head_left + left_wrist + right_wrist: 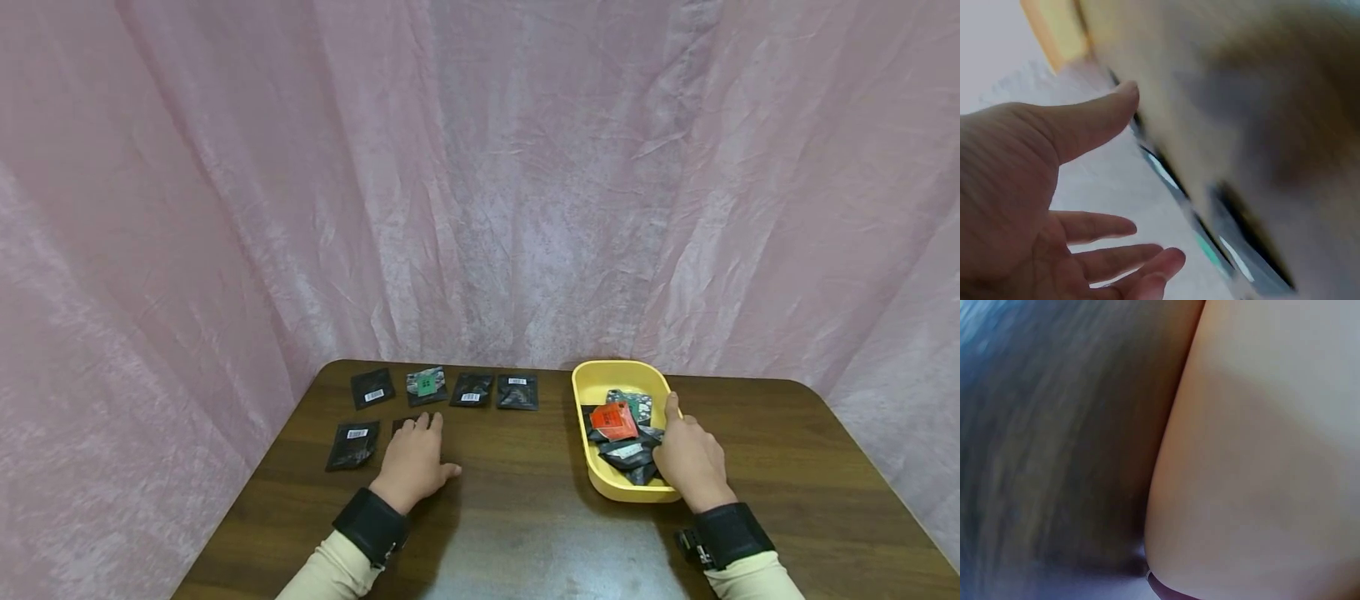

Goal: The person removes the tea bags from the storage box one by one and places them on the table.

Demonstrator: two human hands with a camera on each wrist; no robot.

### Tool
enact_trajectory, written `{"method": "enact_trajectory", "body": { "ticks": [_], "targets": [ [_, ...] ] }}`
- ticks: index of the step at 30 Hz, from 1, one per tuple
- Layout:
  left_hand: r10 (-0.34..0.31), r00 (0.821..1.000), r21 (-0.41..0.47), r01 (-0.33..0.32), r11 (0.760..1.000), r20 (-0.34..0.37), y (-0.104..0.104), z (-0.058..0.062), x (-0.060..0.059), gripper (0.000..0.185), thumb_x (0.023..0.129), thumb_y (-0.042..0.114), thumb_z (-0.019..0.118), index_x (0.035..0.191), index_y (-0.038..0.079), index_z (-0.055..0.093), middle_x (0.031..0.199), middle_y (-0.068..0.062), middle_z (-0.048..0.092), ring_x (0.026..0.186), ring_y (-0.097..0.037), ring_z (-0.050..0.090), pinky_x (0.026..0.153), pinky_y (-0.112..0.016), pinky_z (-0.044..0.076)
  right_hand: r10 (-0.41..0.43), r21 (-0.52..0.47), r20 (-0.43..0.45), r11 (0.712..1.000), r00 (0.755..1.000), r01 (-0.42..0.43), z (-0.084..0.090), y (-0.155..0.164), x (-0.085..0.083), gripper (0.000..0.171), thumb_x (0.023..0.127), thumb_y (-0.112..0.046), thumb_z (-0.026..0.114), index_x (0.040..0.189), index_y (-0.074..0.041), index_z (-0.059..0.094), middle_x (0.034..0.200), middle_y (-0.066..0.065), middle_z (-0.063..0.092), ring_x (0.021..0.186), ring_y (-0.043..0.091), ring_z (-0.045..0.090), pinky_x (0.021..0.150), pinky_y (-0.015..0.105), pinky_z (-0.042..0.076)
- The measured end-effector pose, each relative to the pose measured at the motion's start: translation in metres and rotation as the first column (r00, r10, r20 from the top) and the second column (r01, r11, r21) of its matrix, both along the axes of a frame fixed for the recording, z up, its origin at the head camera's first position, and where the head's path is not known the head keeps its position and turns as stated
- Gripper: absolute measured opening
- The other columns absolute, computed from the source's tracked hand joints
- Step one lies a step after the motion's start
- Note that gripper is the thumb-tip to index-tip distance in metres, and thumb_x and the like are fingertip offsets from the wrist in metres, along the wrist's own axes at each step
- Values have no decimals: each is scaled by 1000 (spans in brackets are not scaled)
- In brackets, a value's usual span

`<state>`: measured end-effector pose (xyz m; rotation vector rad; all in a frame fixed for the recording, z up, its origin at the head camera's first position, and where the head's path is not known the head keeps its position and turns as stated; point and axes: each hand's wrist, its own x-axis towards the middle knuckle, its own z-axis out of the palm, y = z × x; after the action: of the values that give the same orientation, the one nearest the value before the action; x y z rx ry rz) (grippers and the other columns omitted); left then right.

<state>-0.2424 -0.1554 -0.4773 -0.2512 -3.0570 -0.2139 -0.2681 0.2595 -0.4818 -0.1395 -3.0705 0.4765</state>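
My left hand (415, 458) lies flat on the dark wooden table (525, 500), its fingertips over a small black packet (405, 423). In the left wrist view that hand (1035, 187) shows straight, spread fingers, with blurred packet edges (1222, 250) beside it. Another black packet (352, 444) lies just left of it. My right hand (690, 458) sits on the right rim of the yellow tray (618, 371), thumb side inside and one finger along the rim. The tray holds several packets, among them a red one (613, 419). The right wrist view is a blur of hand (1260, 456) and table (1054, 456).
A row of several small packets lies along the table's far edge, from a black one (372, 387) through one with a green patch (426, 385) to another black one (517, 391). Pink cloth (480, 208) hangs behind and around the table.
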Motion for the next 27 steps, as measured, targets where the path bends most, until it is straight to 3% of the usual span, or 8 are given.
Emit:
{"method": "enact_trajectory", "body": {
  "ticks": [4,8,11,15,21,27],
  "targets": [
    [-115,993,72,114,991,5,28,12,6,87,88,48,86,151,-4,54,150,-27,62,138,-48,59,116,-58,48,-3,10,3,1000,1000,3,-1,-1,-1,91,91,-11,67,166,9,18,110,36,64,80,42,67,69,57,56],
    [-244,970,170,243,955,-14,62,22,9,73,95,47,79,149,1,59,148,-19,66,137,-40,62,117,-54,49,-5,11,-5,1000,1000,5,-2,-1,-2,91,91,-11,67,166,9,19,109,36,64,79,42,67,69,57,56],
    [-348,935,176,354,918,-66,88,25,8,63,100,45,73,147,5,62,146,-13,69,134,-32,65,116,-47,50,-8,6,1,1000,1000,8,-3,0,-1,91,91,-11,66,165,9,18,110,36,64,80,42,67,69,58,56],
    [-459,876,137,478,867,-149,119,24,5,53,104,41,69,144,7,66,143,-8,72,130,-25,68,113,-40,53,-9,2,-1,1000,1000,9,-2,0,2,91,91,-10,66,165,9,19,109,36,64,79,42,67,69,57,56],
    [-553,821,188,571,799,-142,157,24,4,46,105,37,69,141,9,69,137,-3,75,125,-17,70,109,-31,54,-7,7,-22,1000,1000,8,-1,-1,2,91,89,-10,68,165,9,21,108,35,65,79,43,67,68,59,56],
    [-594,798,202,601,773,-102,187,16,-2,42,105,34,69,140,10,69,137,-2,75,124,-15,70,107,-25,55,-1,6,-32,1000,999,1,-2,-2,2,91,89,-10,69,165,10,21,109,37,65,79,45,68,69,60,56]
  ]
}}
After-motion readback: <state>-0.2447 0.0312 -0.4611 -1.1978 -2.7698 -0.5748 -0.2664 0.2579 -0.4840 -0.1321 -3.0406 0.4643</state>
